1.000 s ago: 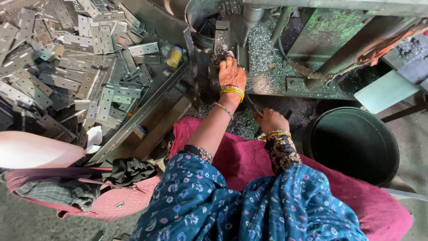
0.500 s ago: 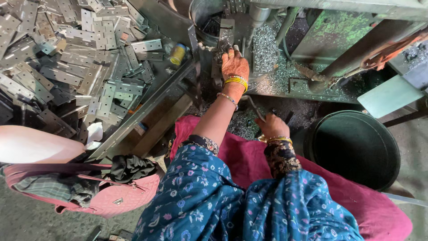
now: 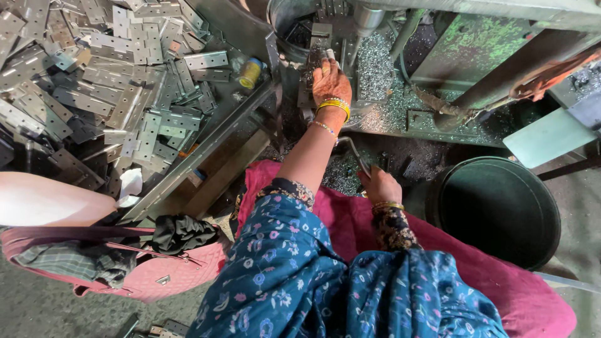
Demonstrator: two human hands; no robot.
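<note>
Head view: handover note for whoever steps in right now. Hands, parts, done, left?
Left hand: stretched forward, pressing a metal piece at the machine's work spot.
Right hand: closed on a bent metal lever near the lap.
Hinge plates: big loose heap in the tray on the left.
Dark bucket: on the right.
Done: one piece positioned.
Left: the heap looks largely unworked.

Grey concrete floor, green metal machine frame, dark round bin, dim workshop light

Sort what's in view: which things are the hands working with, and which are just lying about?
In use:
left hand on the metal piece at the press
right hand gripping the lever

Lying about:
pile of metal plates
dark bucket
pink bag
yellow spool
</note>
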